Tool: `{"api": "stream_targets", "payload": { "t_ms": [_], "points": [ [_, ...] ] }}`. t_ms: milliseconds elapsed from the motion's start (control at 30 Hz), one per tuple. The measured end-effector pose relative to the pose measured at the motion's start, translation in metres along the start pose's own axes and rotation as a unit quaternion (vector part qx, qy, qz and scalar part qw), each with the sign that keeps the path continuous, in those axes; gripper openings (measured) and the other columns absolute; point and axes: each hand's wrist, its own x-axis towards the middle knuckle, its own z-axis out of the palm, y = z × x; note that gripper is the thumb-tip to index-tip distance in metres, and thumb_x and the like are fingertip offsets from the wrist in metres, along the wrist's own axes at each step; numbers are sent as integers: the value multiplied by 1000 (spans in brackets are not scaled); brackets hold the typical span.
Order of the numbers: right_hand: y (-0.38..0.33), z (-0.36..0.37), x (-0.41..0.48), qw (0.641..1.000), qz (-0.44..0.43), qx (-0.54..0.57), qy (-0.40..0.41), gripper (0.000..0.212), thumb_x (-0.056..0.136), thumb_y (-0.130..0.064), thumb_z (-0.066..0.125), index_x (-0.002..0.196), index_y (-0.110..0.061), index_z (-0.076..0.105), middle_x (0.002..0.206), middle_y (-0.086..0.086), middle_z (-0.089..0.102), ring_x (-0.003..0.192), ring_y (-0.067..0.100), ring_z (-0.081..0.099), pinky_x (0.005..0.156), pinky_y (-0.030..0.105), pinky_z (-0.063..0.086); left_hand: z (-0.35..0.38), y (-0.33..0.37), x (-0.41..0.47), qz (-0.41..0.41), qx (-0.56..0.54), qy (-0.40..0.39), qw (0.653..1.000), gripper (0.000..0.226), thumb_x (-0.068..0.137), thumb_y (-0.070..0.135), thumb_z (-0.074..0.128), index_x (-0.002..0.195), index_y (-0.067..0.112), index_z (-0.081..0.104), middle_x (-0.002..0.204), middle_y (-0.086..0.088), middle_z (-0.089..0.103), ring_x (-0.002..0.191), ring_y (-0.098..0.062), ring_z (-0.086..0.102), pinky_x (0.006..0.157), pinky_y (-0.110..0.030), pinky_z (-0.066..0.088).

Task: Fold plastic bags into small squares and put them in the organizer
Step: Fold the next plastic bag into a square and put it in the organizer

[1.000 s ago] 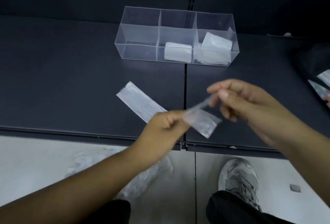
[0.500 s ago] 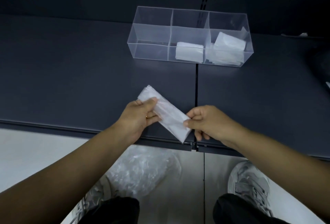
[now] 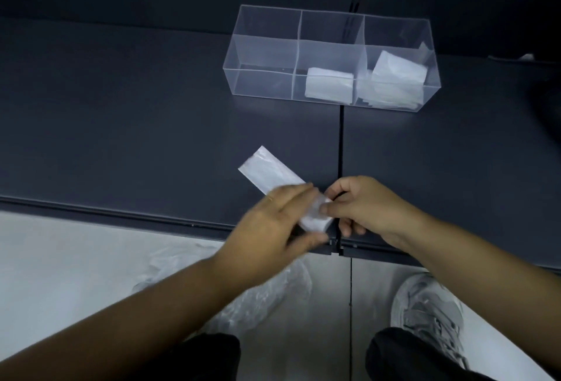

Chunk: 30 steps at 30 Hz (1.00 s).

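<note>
Both hands work at the front edge of the counter [image 3: 121,125], just left of its seam [image 3: 340,143]. A second ago the near end of the folded bag strip [image 3: 267,171] was held up in the air between them. Half a second ago it lay flat, with one hand at each end. Now the left hand [image 3: 273,222] has travelled down the strip toward the right hand [image 3: 364,207], so the far end lies bare and flat on the counter, pointing toward the back left. I judge the long fold done and the strip being smoothed or taken up for its first cross-fold, so the square is not made yet.

The left hand is blurred with motion. Its fingers lie stretched out over the strip's near half, with the thumb spread apart toward the counter's front edge. Whether it presses down or only sweeps across I cannot tell. The right hand's fingers are curled, and its thumb and forefinger pinch the strip's near end.

Well apart, toward the back edge, stands the clear organizer [image 3: 261,46]. One folded square [image 3: 329,86] lies in its middle compartment and several folded bags [image 3: 394,76] in its right one, while the left compartment looks bare. Loose plastic bags [image 3: 258,295] lie on the floor below the counter.
</note>
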Motion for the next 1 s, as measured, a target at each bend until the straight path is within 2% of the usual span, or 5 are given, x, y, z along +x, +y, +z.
{"api": "stream_targets", "payload": {
  "t_ms": [100, 267, 500, 867, 1000],
  "points": [
    [-7, -4, -7, 996, 41, 70, -26, 8, 90, -15, 64, 95, -9, 62, 68, 4, 64, 43, 9, 53, 38, 18, 35, 14, 1, -10, 6, 9, -63, 998, 83, 83, 56, 60, 146, 9, 34, 152, -3, 35, 138, -2, 19, 113, -9, 5],
    [-29, -19, -27, 964, 57, 239, -106, 15, 90, -18, 59, 102, -10, 57, 88, 12, 73, 48, 13, 61, 39, 18, 43, 10, -4, -1, -39, -53, 46, 997, 43, 92, 26, 61, 132, 13, 56, 123, -4, 66, 108, -11, 60, 95, -12, 41],
    [-27, -25, -5, 988, -139, 48, -38, 49, 83, -2, 69, 125, -21, 53, 115, -5, 67, 55, 9, 54, 53, 20, 45, -16, -18, 23, -174, -305, 16, 936, 23, 98, 29, 47, 107, 26, 68, 96, 10, 70, 90, 1, 65, 83, -21, 48],
    [-18, 12, 34, 993, -100, -16, 64, 12, 84, -13, 72, 73, -14, 65, 53, -4, 65, 37, 7, 53, 34, 17, 35, -22, -26, 42, -363, -487, 31, 794, 36, 99, 35, 46, 134, 26, 49, 110, -5, 67, 81, -14, 72, 63, -25, 57],
    [-24, 11, 43, 994, -70, -37, 72, 15, 82, -15, 73, 69, -17, 65, 57, 4, 67, 39, 9, 57, 34, 16, 32, -24, -28, 36, -337, -254, 146, 895, 42, 97, 31, 53, 134, 16, 41, 77, -2, 64, 59, -12, 66, 54, -24, 53]
  ]
}}
